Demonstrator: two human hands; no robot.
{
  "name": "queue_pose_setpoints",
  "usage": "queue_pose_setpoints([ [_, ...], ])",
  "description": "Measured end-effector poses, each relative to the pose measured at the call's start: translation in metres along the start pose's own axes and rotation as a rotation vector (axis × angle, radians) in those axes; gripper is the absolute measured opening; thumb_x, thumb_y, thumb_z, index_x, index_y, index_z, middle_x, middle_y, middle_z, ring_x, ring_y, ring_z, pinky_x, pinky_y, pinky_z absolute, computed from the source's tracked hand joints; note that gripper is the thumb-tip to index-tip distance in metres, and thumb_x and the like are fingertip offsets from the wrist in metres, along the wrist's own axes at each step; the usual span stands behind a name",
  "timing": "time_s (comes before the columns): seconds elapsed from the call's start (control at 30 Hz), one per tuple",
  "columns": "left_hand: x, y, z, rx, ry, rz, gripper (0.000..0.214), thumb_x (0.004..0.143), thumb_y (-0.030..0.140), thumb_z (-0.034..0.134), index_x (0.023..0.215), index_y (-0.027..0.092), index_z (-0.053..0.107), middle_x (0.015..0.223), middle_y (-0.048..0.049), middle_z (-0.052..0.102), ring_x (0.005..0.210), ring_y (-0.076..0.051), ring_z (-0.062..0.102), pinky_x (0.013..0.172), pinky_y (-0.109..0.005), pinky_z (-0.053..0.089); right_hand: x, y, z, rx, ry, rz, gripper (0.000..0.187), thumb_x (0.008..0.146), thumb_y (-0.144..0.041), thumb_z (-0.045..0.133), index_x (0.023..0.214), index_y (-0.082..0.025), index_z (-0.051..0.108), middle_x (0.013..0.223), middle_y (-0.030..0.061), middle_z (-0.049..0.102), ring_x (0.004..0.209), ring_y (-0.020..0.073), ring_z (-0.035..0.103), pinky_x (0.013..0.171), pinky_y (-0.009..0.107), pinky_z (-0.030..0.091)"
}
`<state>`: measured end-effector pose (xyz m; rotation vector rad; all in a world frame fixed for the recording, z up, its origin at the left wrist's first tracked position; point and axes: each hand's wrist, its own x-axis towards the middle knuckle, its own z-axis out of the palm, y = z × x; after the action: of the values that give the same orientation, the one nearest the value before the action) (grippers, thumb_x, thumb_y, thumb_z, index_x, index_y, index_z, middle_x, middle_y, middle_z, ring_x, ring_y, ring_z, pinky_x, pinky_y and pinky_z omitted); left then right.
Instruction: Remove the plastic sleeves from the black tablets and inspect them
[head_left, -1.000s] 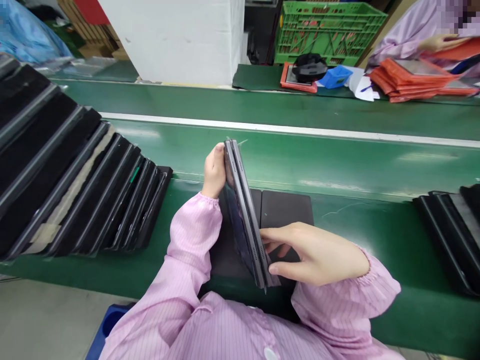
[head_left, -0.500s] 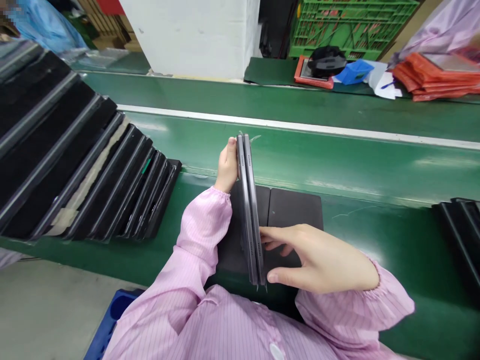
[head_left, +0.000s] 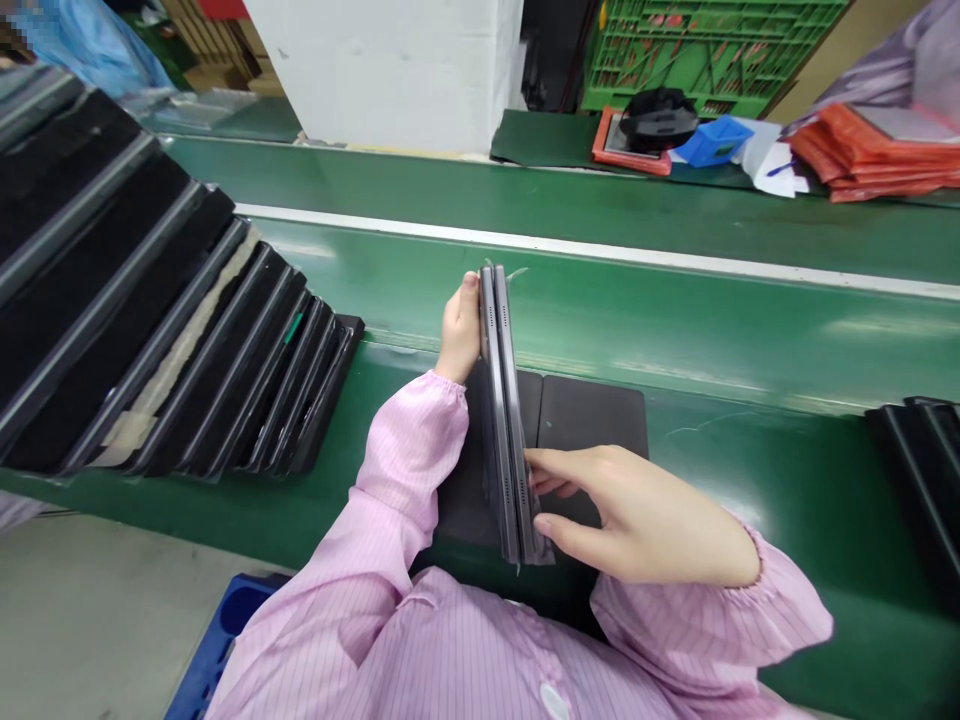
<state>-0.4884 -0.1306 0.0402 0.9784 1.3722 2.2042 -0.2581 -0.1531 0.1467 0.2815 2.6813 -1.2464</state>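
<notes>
Two thin grey tablets [head_left: 501, 400] stand on their long edges, side by side, above a black folding pad [head_left: 592, 415]. My left hand [head_left: 459, 330] is closed around their far end from the left, its thumb up and its other fingers hidden behind them. At the near right side, my right hand [head_left: 637, 515] has its thumb and fingers on a clear protective film [head_left: 546, 548] that flares away from the right tablet's lower corner. A thin wisp of film also sticks out at the far top end.
A long leaning row of black tablet-like slabs [head_left: 180, 330] fills the left of the green bench [head_left: 735, 480]. More black slabs [head_left: 919, 480] stand at the right edge. Across the bench are orange-wrapped stacks [head_left: 874, 155], a blue box [head_left: 716, 140] and a green crate [head_left: 705, 50].
My right thumb has come up against the film, which now bulges out at the near right corner. The tablets stay upright in my left hand, nearly unmoved.
</notes>
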Motion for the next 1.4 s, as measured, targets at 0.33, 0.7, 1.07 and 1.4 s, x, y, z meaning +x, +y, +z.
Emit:
queue_pose_setpoints([
  [0.33,0.006,-0.019,-0.006,0.058,0.01,-0.038,0.06,0.092,0.074,0.038,0.075,0.022,0.064,0.075,-0.0026,0.059,0.076,-0.017,0.06,0.076,-0.031,0.051,0.007,0.001,0.001,0.029,0.007,0.01,0.02,0.091,-0.018,0.051,0.107,-0.018,0.063,0.099,0.0045,0.077,0.089,0.02,0.074,0.079,0.032,0.056],
  [0.7,0.003,-0.013,-0.004,0.083,0.024,-0.034,0.062,0.089,0.076,0.038,0.076,0.021,0.064,0.074,-0.0029,0.06,0.077,-0.017,0.061,0.078,-0.031,0.05,0.005,0.005,0.0,0.03,0.002,-0.007,0.023,0.092,-0.019,0.052,0.112,-0.018,0.063,0.102,0.0031,0.077,0.09,0.0182,0.074,0.08,0.03,0.056],
  [1.07,-0.007,0.014,0.005,0.068,-0.04,0.061,0.064,0.085,0.08,0.039,0.077,0.022,0.063,0.08,-0.0041,0.061,0.081,-0.02,0.061,0.083,-0.034,0.05,-0.014,-0.005,0.0,-0.035,-0.004,0.025,0.032,0.085,-0.02,0.063,0.118,-0.019,0.065,0.113,0.0038,0.076,0.1,0.0227,0.073,0.081,0.032,0.056],
  [1.4,-0.013,0.024,0.008,0.058,-0.086,0.126,0.059,0.091,0.075,0.038,0.083,0.022,0.065,0.082,-0.0032,0.061,0.08,-0.019,0.061,0.083,-0.035,0.05,-0.017,-0.008,0.0,-0.057,0.023,0.052,0.023,0.088,-0.031,0.068,0.108,-0.02,0.068,0.11,0.0037,0.077,0.097,0.0246,0.074,0.077,0.033,0.055],
])
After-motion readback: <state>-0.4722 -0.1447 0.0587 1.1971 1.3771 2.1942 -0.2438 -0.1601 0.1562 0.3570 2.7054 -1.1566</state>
